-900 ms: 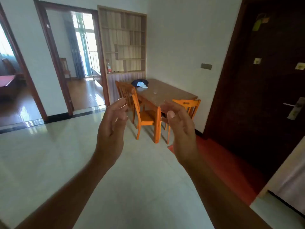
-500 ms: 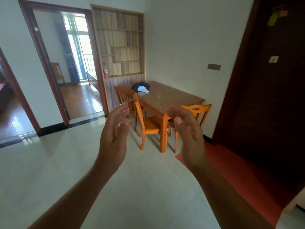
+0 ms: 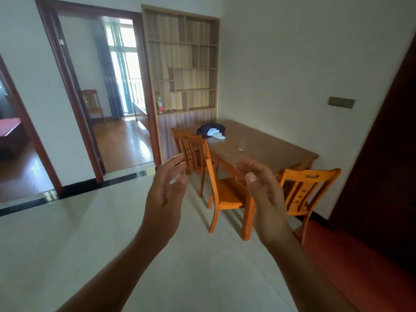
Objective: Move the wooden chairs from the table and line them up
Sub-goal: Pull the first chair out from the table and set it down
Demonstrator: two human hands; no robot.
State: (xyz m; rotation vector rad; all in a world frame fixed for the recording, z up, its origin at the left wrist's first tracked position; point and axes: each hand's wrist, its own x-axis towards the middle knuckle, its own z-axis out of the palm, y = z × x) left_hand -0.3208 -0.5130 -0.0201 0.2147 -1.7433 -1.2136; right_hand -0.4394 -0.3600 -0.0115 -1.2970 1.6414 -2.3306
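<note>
A wooden table [image 3: 267, 149] stands in the far right corner against the wall. Three orange wooden chairs are pushed up to it: one at the near long side [image 3: 225, 194], one behind that [image 3: 191, 149], and one at the near end [image 3: 301, 194]. My left hand [image 3: 164, 197] and my right hand [image 3: 263, 194] are raised in front of me with fingers apart and palms facing each other. Both hold nothing and are well short of the chairs.
A dark cloth bundle [image 3: 211, 130] and a small glass [image 3: 242, 147] lie on the table. A shelf unit [image 3: 184, 64] stands left of it, beside an open doorway [image 3: 108, 97] with another chair [image 3: 92, 104] beyond. A dark door [image 3: 387, 154] and red mat [image 3: 351, 255] are at right. Pale tiled floor lies ahead.
The view has come closer to the table and chairs, which now look larger. Both hands stay raised, open and empty.
</note>
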